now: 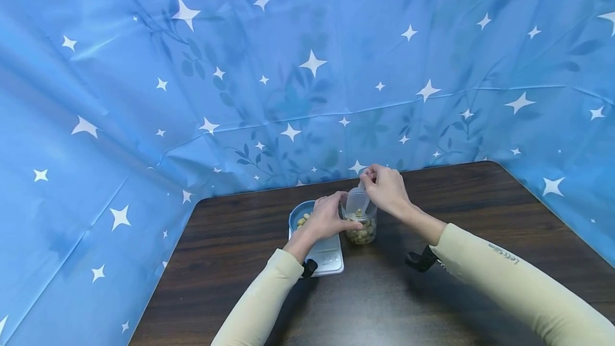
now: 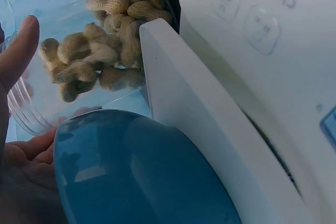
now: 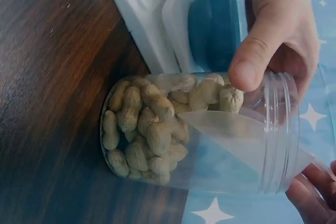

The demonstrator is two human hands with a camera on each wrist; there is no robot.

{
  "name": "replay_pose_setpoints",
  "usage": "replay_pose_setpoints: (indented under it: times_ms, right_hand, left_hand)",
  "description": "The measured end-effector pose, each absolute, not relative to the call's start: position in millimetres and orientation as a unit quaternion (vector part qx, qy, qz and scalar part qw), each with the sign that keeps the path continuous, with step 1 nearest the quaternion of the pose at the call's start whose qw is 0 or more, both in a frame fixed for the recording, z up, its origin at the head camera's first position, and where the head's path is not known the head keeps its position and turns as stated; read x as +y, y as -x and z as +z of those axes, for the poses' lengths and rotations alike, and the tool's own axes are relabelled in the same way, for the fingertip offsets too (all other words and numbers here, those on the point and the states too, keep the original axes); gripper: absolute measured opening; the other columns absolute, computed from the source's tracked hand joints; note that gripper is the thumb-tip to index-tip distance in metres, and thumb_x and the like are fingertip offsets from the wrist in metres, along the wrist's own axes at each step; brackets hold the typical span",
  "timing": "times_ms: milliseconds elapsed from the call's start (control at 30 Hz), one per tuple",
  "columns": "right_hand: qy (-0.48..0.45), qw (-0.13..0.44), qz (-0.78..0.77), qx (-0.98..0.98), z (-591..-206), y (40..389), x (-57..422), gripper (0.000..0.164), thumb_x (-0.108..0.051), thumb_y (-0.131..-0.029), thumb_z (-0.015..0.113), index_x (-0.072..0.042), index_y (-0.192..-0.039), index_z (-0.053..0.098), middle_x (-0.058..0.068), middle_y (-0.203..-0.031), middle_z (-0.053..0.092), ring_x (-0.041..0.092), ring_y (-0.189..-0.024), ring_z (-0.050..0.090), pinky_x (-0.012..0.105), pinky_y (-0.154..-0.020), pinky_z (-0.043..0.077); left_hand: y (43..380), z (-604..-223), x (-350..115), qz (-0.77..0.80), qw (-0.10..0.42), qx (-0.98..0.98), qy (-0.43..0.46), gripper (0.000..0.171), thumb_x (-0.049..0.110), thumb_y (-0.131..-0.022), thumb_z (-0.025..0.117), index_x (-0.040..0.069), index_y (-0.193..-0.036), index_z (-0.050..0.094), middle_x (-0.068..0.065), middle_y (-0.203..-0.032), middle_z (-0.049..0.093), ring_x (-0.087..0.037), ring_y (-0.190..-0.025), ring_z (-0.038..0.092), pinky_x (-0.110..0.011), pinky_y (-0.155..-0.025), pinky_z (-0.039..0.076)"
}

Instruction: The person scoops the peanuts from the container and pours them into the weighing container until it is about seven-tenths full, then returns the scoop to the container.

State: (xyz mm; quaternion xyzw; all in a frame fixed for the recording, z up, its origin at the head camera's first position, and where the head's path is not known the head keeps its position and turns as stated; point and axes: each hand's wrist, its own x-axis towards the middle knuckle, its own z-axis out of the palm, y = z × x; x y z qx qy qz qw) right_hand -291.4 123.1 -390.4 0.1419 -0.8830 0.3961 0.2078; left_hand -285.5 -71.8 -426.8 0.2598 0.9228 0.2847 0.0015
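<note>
A clear plastic jar [image 1: 361, 233] stands upright with peanuts in their shells [image 3: 152, 135] filling its lower part. My left hand [image 1: 326, 218] grips the jar near its mouth, the thumb [image 3: 249, 69] lying on the near side. With the fingertips of my right hand [image 1: 386, 190], I pinch the handle of a translucent scoop [image 1: 357, 201] above the rim. The scoop's blade reaches down inside the jar, its tip against the peanuts in the right wrist view. Below the left wrist, a blue bowl [image 1: 299, 211] holding some peanuts sits on a white kitchen scale [image 1: 328, 258].
The dark wooden table [image 1: 230, 250] carries the scale and the jar close together near its back edge. A blue curtain [image 1: 269, 68] with white stars hangs behind and at the sides. A black strap [image 1: 420, 259] hangs from the right wrist.
</note>
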Motion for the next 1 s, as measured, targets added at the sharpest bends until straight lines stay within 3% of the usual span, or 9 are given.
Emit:
replay_pose_setpoints:
  times_ms: [233,533,1000]
  right_hand:
    - [-0.107,0.198,0.428,-0.875,-383,295,130,0.019,-0.014,-0.102,0.058,0.000,-0.100,0.071,0.005,-0.072,0.071,0.018,-0.045,0.048,0.031,-0.045,0.036]
    - [-0.094,0.141,0.463,-0.870,-387,295,130,0.022,-0.014,-0.104,0.056,0.003,-0.103,0.069,0.008,-0.074,0.072,0.020,-0.061,0.069,0.032,-0.058,0.057]
    - [-0.070,0.129,0.529,-0.836,-382,300,141,0.027,-0.013,-0.105,0.054,0.009,-0.109,0.068,0.017,-0.085,0.073,0.030,-0.076,0.074,0.030,-0.062,0.060]
  left_hand:
    - [287,-428,-72,0.282,-0.003,0.923,-0.261,0.079,0.047,-0.082,0.087,0.009,-0.143,0.054,-0.001,-0.127,0.066,-0.016,-0.109,0.060,-0.047,-0.108,0.036]
    - [286,-428,-72,0.284,0.002,0.923,-0.261,0.079,0.045,-0.082,0.087,0.009,-0.144,0.054,-0.002,-0.131,0.065,-0.017,-0.116,0.059,-0.047,-0.110,0.035]
    - [288,-427,-71,0.273,-0.002,0.927,-0.257,0.082,0.048,-0.081,0.088,0.010,-0.144,0.054,-0.001,-0.134,0.064,-0.018,-0.122,0.058,-0.046,-0.111,0.034]
